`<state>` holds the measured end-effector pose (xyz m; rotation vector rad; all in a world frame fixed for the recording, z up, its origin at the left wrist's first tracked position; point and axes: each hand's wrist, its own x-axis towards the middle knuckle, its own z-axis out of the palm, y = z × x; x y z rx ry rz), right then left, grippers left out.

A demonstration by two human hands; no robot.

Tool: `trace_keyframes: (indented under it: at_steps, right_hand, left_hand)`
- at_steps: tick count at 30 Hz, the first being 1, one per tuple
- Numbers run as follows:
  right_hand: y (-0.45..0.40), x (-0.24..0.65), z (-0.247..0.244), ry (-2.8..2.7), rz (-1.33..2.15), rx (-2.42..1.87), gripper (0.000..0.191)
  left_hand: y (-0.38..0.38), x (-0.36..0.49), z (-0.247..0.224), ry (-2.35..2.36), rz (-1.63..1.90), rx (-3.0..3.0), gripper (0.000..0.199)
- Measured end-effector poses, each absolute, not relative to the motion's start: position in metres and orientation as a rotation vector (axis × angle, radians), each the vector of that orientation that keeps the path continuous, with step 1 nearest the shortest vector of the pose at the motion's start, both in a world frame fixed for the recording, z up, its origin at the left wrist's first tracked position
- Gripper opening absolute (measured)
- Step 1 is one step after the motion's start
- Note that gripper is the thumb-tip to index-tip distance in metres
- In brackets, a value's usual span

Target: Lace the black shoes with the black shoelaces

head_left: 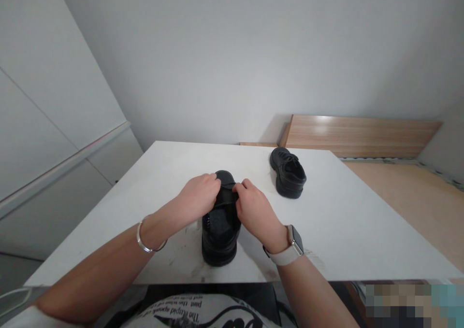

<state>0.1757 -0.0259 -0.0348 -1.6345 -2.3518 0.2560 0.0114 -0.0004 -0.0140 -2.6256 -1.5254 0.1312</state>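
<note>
The near shoe [221, 221] sits at the table's [362, 231] front edge, heel toward the person. Left hand [198, 197] and right hand [253, 211] pinch what looks like its lace. An uneven tug could skew the shoe. A second shoe [288, 172] lies well apart.

Upside-down black print is seen on the white shirt [188, 313] at the bottom edge, where "The stupid speak of the past" can just about be made out, the smaller lines around it being too blurred to read
</note>
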Motion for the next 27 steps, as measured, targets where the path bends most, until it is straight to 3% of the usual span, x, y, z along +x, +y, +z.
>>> trace_keyframes:
  at_steps: [5,8,12,16,21,27]
  right_hand:
    - [-0.022,0.175,-0.037,-2.280,0.276,-1.637,0.031]
    - [-0.020,0.173,-0.036,-2.201,0.253,-1.634,0.024]
    - [-0.017,0.174,-0.016,-1.946,0.322,-1.349,0.015]
    - [-0.016,0.175,0.026,-1.592,0.386,-0.870,0.008]
    - [-0.023,0.168,0.067,-1.394,0.385,-0.578,0.007]
    - [-0.029,0.148,0.072,-1.494,0.450,-0.495,0.003]
  left_hand:
    - [-0.007,0.013,-0.014,-1.500,-0.038,-2.558,0.020]
    - [-0.011,0.012,-0.005,-1.497,-0.320,-2.602,0.016]
    - [-0.021,0.002,0.026,-1.417,-1.144,-2.604,0.008]
    - [-0.031,-0.008,0.066,-1.056,-1.960,-2.213,0.002]
    - [-0.036,-0.003,0.089,-0.927,-2.146,-2.143,0.008]
    - [-0.034,0.008,0.082,-0.918,-2.323,-2.329,0.010]
